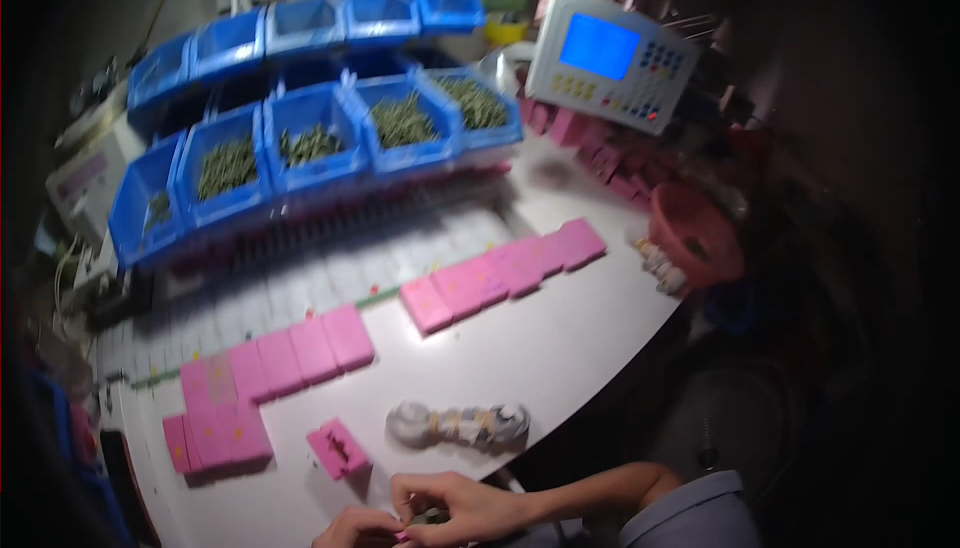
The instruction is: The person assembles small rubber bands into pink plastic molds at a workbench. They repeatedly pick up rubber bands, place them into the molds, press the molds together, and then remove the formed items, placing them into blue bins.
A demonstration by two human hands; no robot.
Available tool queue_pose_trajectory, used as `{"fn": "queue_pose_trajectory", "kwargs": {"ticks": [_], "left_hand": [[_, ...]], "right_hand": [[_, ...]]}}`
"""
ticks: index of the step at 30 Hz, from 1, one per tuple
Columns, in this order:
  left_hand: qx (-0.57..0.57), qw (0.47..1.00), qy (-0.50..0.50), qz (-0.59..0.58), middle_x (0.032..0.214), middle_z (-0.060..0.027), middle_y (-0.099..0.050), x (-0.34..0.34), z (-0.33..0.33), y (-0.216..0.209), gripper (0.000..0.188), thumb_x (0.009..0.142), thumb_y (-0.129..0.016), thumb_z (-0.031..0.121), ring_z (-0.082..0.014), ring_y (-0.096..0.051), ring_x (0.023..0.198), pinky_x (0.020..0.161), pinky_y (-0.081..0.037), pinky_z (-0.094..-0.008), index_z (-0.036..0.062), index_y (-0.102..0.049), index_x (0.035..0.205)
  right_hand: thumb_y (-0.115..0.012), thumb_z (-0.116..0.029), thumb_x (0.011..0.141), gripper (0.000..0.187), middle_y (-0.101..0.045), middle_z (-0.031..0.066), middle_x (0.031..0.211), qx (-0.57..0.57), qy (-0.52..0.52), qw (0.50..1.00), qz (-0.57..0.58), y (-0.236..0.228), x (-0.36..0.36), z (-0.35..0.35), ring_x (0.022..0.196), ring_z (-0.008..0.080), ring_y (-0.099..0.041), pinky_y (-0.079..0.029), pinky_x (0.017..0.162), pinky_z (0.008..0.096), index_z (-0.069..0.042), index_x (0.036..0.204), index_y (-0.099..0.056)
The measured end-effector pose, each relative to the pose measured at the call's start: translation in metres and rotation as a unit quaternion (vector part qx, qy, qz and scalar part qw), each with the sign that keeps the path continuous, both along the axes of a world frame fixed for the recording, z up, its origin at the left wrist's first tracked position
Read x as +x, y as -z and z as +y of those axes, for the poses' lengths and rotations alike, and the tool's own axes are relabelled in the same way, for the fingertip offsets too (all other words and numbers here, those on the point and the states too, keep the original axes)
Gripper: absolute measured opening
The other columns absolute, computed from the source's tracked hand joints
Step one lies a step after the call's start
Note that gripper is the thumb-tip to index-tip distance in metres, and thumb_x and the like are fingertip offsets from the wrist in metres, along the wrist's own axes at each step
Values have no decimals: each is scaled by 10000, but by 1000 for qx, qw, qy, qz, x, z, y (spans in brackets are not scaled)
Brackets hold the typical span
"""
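At the lower edge, my left hand and my right hand meet with fingers bent and closed together. A small pink piece shows between their fingertips. Under the right fingers sits a small grey-green part, mostly covered, its kind too small to tell. Just beyond the hands a pink block with a dark slot-like mark on it stands on the white table. To its right lies a coiled grey-white cable bound with yellowish bands.
Pink blocks line the table in two rows, the other row further right. Blue bins with small green-grey parts stand behind in two tiers. A control panel with a lit blue screen and a red bowl are at right.
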State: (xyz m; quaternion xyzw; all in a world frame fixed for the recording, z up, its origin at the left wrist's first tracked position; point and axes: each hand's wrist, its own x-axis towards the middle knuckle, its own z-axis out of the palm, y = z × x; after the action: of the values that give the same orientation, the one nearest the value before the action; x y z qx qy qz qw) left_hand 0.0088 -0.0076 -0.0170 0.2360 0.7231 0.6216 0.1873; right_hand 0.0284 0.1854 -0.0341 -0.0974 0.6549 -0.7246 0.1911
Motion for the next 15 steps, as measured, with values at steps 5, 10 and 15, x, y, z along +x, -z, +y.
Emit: {"fn": "queue_pose_trajectory", "kwargs": {"ticks": [5,10,15], "left_hand": [[-28,999,-8,20,914,-58,-594,-6,9,-3,310,772,-655,-94,-100,-599,811,675,-520,-229,3,-521,1034],[-40,999,8,5,815,-35,-610,-7,9,-4,256,799,-621,-79,-90,-601,738,640,-508,-222,15,-544,1025],[-117,981,80,130,695,-81,-586,-16,20,-21,149,787,-653,15,-146,-586,608,554,-476,-283,9,-572,912]], "right_hand": [[-599,-112,870,128,-583,37,737,-73,17,996,-53,-29,-4,4,592,63,-546,-417,479,201,-52,930,-503],[-648,-152,869,163,-574,16,687,-99,20,994,-44,-17,-1,6,542,64,-523,-395,444,209,-60,915,-521],[-666,-163,853,193,-590,30,656,-22,5,1000,-11,-8,-3,16,558,70,-542,-404,451,214,-40,911,-529]]}}
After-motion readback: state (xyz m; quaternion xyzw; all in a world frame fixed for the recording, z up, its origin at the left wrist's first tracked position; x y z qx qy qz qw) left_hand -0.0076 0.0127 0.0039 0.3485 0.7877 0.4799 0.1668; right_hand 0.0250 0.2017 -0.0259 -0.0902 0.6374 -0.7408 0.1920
